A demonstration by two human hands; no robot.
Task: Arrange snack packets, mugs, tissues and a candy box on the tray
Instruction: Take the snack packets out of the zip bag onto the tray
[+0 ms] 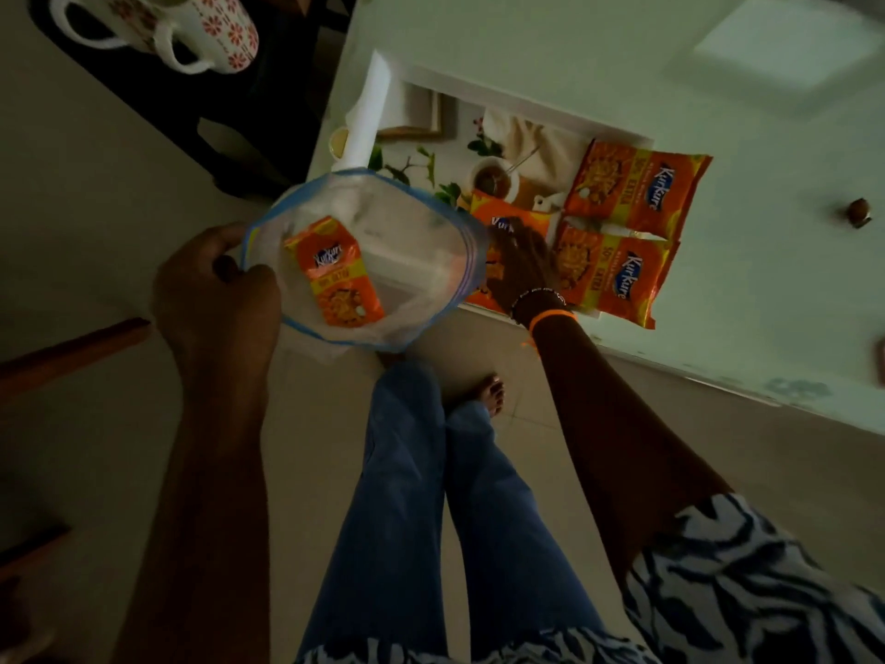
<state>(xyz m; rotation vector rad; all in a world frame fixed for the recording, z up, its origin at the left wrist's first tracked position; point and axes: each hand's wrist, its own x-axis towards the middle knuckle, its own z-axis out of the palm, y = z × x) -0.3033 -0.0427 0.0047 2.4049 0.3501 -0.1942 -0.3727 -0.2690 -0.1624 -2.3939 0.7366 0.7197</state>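
My left hand (215, 280) grips the blue-edged rim of a clear zip bag (412, 261) that is held wide; one orange snack packet (337, 275) lies inside it. My right hand (519, 268) rests flat on a third orange packet (503, 218) on the printed tray (431, 160). Two more orange packets (637, 189) (615, 275) lie side by side on the tray's right part. Two white mugs with red flower prints (206, 26) stand on a dark surface at the top left. A white roll of tissue (368, 112) lies along the tray's left edge.
The tray sits on a pale green table (718, 64). A small brown object (859, 213) lies on the table at the right. My legs in blue jeans (431, 496) and a bare foot (488, 393) stand on the beige floor below the table edge.
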